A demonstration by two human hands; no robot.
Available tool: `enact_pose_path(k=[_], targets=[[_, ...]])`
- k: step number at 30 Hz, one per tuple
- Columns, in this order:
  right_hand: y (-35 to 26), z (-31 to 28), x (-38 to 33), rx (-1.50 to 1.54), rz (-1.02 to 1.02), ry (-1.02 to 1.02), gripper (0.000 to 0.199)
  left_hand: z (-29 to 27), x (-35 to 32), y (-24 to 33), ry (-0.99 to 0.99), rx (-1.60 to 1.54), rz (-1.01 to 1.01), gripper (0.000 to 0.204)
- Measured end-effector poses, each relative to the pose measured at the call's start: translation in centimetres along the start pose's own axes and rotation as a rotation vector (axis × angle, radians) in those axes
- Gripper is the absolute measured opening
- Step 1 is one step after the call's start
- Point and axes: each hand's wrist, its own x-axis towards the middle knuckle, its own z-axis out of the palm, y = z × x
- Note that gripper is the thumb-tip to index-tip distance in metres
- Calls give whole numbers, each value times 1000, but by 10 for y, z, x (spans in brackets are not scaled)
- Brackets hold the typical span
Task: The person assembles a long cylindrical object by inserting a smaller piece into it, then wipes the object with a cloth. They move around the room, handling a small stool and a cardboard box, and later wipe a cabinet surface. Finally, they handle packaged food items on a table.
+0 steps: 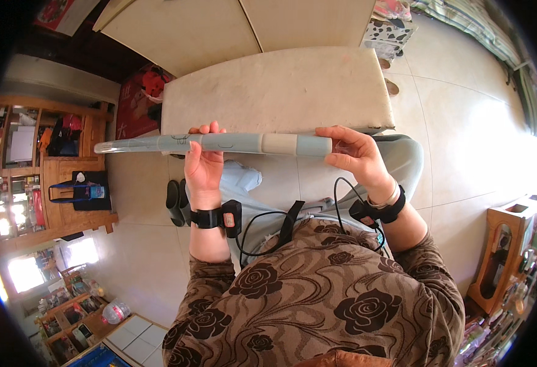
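Observation:
A long, slim pale-blue roll (238,143) with a cream band near its right end lies level across both my hands, above my lap. It looks sheathed in shiny clear plastic, with thin dark line drawings on it. My left hand (205,171) grips it left of the middle, thumb in front and fingertips showing over the far side. At the right end, my right hand (359,156) has thumb and fingers curled around the tip, where loose clear plastic (342,148) shows between them. What the roll is made of cannot be told.
Just beyond my hands stands a worn cream bench (274,92), with a cream cabinet (189,37) behind it. Dark shoes (174,202) lie on the tiled floor at left. Wooden shelves (48,165) stand far left, and a wooden clock case (498,257) at right. Cables hang from my wrist straps.

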Motion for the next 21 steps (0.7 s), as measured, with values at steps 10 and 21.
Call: enact_pose_path(k=[10,21], targets=[[29,11,8,86,-62,145,33,38,-18,23,-23,300,169,33],[34,20,10,-11,185,150,33,76,-21,16,59,604,216,47]])
